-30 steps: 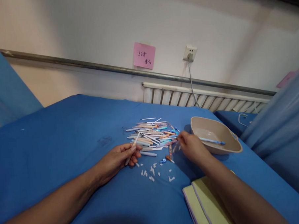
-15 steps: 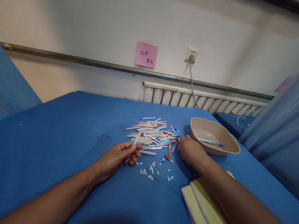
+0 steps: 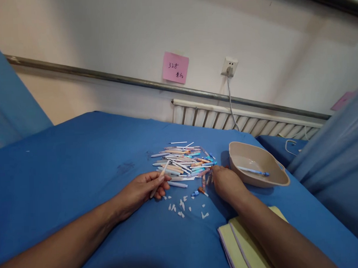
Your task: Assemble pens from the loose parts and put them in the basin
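My left hand (image 3: pixel 151 184) is closed on a pen part (image 3: pixel 163 173), a pale barrel with a thin white refill slanting up from the fingers. Just beyond it lies a loose pile of pen parts (image 3: pixel 180 164): pale and peach barrels, white refills, and brown and blue pieces. At the right edge of that pile is my right hand (image 3: pixel 227 183), curled down with its fingertips mostly hidden; what it grips cannot be made out. Between the hands sit a small blue pen piece (image 3: pixel 195 193), a brown-topped piece (image 3: pixel 202 192) and several white scraps (image 3: pixel 182 205).
Right of my right hand stands a beige basin (image 3: pixel 258 182) with a blue-and-white pen (image 3: pixel 253 170) inside. A folded yellow-green towel (image 3: pixel 243 245) lies under my right forearm. Behind the blue-covered surface (image 3: pixel 93 153) are a radiator (image 3: pixel 206 115) and a metal rail (image 3: pixel 120 79); a blue curtain (image 3: pixel 343 162) hangs at right.
My right hand has shifted slightly left, towards the edge of the pile. My left hand still holds the pen part in the same spot. The view has tilted a little.
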### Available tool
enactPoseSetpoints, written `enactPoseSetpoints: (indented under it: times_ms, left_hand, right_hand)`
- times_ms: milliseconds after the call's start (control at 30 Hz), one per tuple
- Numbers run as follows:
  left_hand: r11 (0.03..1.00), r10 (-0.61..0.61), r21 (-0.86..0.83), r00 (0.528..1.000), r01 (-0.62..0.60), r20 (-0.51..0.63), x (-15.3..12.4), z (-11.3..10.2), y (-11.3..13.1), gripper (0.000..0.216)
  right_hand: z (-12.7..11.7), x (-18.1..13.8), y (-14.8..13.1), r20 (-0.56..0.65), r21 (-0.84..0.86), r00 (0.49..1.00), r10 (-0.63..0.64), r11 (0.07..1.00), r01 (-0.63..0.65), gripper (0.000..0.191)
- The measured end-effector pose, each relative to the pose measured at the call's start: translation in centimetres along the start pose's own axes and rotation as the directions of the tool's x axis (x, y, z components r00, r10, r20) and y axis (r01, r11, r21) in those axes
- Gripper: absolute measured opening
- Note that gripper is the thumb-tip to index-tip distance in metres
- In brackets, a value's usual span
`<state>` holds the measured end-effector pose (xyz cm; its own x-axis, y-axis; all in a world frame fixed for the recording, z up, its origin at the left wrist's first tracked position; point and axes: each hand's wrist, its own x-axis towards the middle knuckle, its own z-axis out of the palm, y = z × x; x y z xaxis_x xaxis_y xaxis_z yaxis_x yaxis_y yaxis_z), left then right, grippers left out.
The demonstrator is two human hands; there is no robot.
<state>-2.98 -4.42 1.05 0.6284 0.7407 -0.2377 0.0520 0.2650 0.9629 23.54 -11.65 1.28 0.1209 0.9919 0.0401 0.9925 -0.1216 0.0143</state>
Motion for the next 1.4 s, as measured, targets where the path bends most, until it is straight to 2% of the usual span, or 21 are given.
enactPoseSetpoints:
  times_ms: [200,433,700,833,1000,1267,1333,1400]
  left_hand:
    - [1.0,0.007,0.011,1.0,-0.007,-0.006,0.0,-0.1,0.1,0.028]
    - [1.0,0.006,0.012,1.0,-0.006,-0.019,0.2,-0.3,0.2,0.028]
    - [1.0,-0.005,0.018,1.0,0.006,-0.026,0.2,-0.2,0.3,0.028]
    - [1.0,0.006,0.027,1.0,-0.006,-0.014,0.1,-0.2,0.1,0.029]
    - [0.999,0.016,0.032,1.0,-0.016,-0.003,0.1,-0.1,0.2,0.03]
    - [0.999,0.029,0.029,0.999,-0.029,0.015,0.7,-0.4,-0.5,0.035]
    - [0.998,0.043,0.05,0.999,-0.044,0.019,0.7,-0.4,-0.8,0.037]
    - [0.995,0.057,0.08,0.998,-0.06,0.035,0.6,-0.3,-0.9,0.038]
  right_hand:
    - [-0.6,-1.2,-2.3,-0.081,0.035,0.994,-0.076,0.996,0.079,0.017]
    - [-0.4,-2.3,-4.7,-0.055,0.031,0.967,-0.247,0.968,0.249,0.018]
    - [-0.3,-0.2,-2.8,-0.094,0.088,0.984,-0.154,0.983,0.162,0.019]
    - [0.4,1.1,-1.9,-0.192,0.158,0.947,-0.259,0.944,0.29,0.031]
    - [0.9,1.5,-2.6,-0.143,0.201,0.936,-0.321,0.917,0.345,0.022]
    - [1.9,2.0,-2.8,-0.255,0.236,0.924,-0.285,0.908,0.345,0.01]
    - [2.1,2.1,-2.8,-0.317,0.369,0.923,-0.221,0.867,0.334,0.009]
    - [2.0,2.1,-3.1,-0.346,0.619,0.933,-0.097,0.723,0.305,0.011]
